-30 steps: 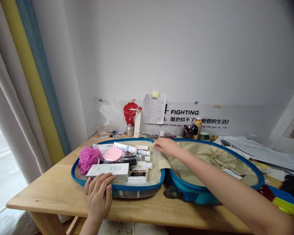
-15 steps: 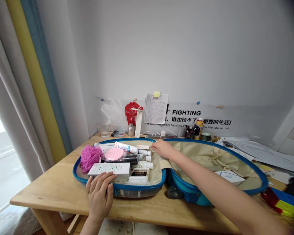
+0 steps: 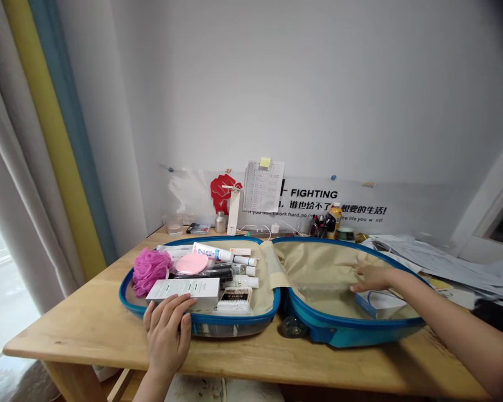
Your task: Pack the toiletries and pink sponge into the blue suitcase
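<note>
You had your left hand (image 3: 166,338) spread on the white box (image 3: 183,291) in the blue suitcase (image 3: 235,319), your right hand (image 3: 373,278) spread flat on the beige lining (image 3: 318,262), pinching nothing

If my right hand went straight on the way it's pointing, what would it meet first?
The right hand points across the open suitcase half, so probably its beige lining. Depth is unclear; the fingers may already touch it.

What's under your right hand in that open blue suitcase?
The right hand is over a beige fabric lining, beside a white paper packet with blue edging. The hand and lining cover part of the packet, so what it holds cannot be seen.
</note>
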### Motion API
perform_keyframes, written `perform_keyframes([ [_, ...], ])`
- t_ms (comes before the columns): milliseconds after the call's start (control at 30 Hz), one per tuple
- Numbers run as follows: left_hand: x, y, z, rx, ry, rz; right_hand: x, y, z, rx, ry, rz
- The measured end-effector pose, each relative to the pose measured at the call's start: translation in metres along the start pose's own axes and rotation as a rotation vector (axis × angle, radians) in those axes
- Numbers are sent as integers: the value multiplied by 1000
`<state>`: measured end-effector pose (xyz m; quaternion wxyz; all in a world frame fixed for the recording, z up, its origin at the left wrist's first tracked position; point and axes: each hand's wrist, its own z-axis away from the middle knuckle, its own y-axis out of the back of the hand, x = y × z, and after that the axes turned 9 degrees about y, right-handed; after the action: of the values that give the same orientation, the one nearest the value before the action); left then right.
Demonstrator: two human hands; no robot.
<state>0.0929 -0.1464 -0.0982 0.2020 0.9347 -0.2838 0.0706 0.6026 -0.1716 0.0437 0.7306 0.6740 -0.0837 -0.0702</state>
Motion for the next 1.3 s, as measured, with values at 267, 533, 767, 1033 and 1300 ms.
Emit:
perform_keyframes([
  [267, -3, 1, -1, -14, -36, -29, 20, -31, 7, -308, -132, 45],
  [533, -2, 0, 1, -27, 5, -13, 14, -30, 6, -325, -143, 82],
  [767, -1, 1, 1, -27, 7, -5, 13, -31, 8, -325, -157, 39],
  [1033, 0, 1, 0, -14, -4, -2, 4, -33, 20, -200, -42, 13],
  [1300, -1, 0, 3, -43, 29, -2, -2, -28, 23, -91, 16, 109],
])
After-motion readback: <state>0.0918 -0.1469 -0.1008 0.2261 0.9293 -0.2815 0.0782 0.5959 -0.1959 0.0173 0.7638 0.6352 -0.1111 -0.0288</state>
